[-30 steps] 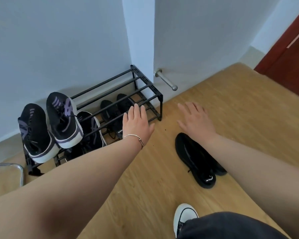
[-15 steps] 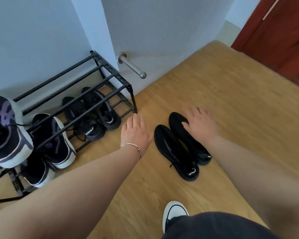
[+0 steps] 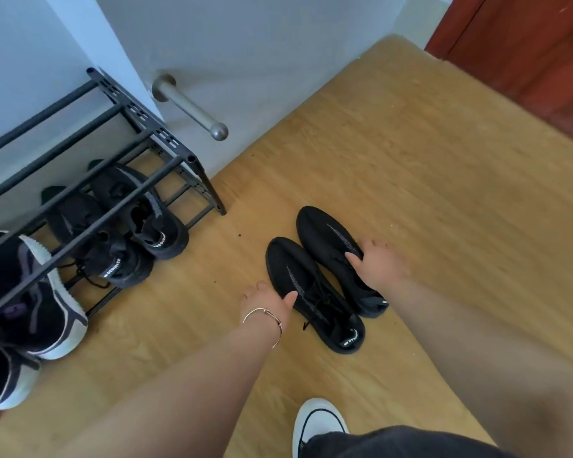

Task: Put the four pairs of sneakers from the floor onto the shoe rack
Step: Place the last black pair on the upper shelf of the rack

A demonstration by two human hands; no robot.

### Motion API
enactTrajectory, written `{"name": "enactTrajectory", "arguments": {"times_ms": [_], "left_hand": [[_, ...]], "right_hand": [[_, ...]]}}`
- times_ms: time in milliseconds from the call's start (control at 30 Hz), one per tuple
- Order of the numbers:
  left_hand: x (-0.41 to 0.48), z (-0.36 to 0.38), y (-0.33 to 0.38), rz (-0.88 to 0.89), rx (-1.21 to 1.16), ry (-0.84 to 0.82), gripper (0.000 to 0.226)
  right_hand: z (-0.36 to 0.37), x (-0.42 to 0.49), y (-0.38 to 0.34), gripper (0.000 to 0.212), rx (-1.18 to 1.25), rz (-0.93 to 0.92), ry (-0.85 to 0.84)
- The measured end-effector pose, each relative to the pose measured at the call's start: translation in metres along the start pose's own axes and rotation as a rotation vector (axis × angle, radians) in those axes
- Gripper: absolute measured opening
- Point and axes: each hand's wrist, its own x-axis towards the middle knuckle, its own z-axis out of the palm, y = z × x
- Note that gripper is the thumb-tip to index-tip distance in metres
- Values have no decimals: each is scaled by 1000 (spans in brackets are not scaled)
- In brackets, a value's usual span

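Note:
Two black sneakers stand side by side on the wooden floor, the left one [image 3: 298, 269] and the right one [image 3: 325, 229]. My left hand [image 3: 267, 300], wearing a thin bracelet, has its thumb against the left sneaker's side and its fingers apart. My right hand [image 3: 381, 264] curls over the top of the right sneaker, which still rests on the floor. The black metal shoe rack [image 3: 166, 137] stands against the wall to the left. Another black pair [image 3: 153, 223] sits on its lower level, and black, white and purple sneakers [image 3: 47, 292] fill its left end.
A metal rod [image 3: 192, 109] sticks out from the white wall just right of the rack. A red-brown door [image 3: 526, 44] is at the far right. My white-toed shoe [image 3: 318, 421] stands on the floor below the black pair.
The view swung right and down. Both hands dropped from above the floor onto the black pair; the left hand moved right to the left sneaker, and the right hand closed over the right one.

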Motion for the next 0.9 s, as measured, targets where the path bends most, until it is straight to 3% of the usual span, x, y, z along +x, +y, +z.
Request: {"name": "enactTrajectory", "arguments": {"times_ms": [133,367,633,900], "left_hand": [[3,8,6,-12,-302,-151,64],[2,12,-3,10,-652,-170,60],[3,12,-10,66,-733,-195,78],[12,34,-25,-15,-1105,-252,90]], "right_hand": [[8,7,-2,51,259,67,-58],[-2,2,6,20,556,187,-226],[24,-27,24,23,857,367,-349],[34,-45,34,36,1055,335,-334]]}}
